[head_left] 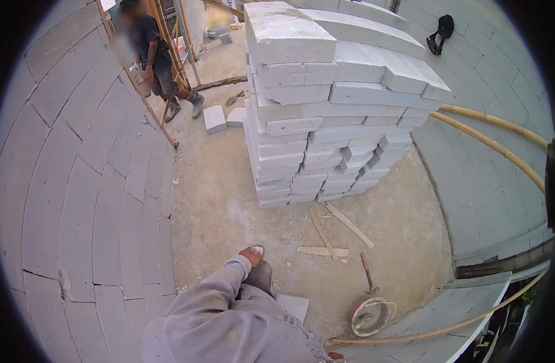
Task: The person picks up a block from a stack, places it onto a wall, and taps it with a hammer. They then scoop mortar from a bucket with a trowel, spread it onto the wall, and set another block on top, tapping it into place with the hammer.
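Note:
My left hand (251,256) is in front of my bent knee (260,275), its fingers closed. A small whitish patch shows at the fingertips, too small to name. Only a sliver of my right hand (336,356) appears at the bottom edge, past my grey shirt; its fingers are hidden. Near it on the floor stands a round bucket (369,317) with grey residue and a tool inside. A hammer (367,273) with a wooden handle lies just beyond the bucket. Beside my leg is a pale flat block (294,307).
A tall stack of white blocks (295,39) stands ahead. Thin wood strips (323,235) lie on the floor before it. Block walls rise left and right, with bamboo poles (489,138) at right. Another person (154,51) is near the doorway, close to two loose blocks (215,119).

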Demonstrator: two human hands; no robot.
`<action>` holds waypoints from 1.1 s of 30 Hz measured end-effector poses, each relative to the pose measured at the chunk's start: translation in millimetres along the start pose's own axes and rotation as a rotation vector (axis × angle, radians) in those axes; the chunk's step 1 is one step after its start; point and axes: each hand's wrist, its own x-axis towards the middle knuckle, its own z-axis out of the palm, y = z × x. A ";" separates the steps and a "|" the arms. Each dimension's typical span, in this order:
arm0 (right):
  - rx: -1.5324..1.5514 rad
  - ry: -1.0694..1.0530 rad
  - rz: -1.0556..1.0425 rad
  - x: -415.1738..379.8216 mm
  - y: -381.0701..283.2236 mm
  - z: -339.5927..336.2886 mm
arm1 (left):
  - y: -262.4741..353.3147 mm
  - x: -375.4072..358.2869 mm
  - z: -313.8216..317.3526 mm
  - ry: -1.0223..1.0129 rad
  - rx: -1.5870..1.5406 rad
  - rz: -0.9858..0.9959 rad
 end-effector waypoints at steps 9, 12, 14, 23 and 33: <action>-0.274 -0.045 -0.598 -131.8 -285.6 247.1 | -64.7 139.2 -252.4 0.408 -0.389 0.002; -0.349 -0.212 -0.950 -169.7 -378.6 329.2 | -92.6 124.3 -319.5 0.542 -0.762 -0.067; -0.264 -0.218 -1.068 -204.8 -419.1 368.1 | -105.0 111.3 -352.0 0.526 -1.125 -0.084; 0.400 -0.129 -1.245 -327.0 -558.3 409.4 | -40.0 146.7 -410.8 0.386 -1.399 -0.049; 0.265 -0.064 -1.981 -647.8 -592.2 499.0 | 201.8 226.6 -630.2 0.631 -1.281 0.740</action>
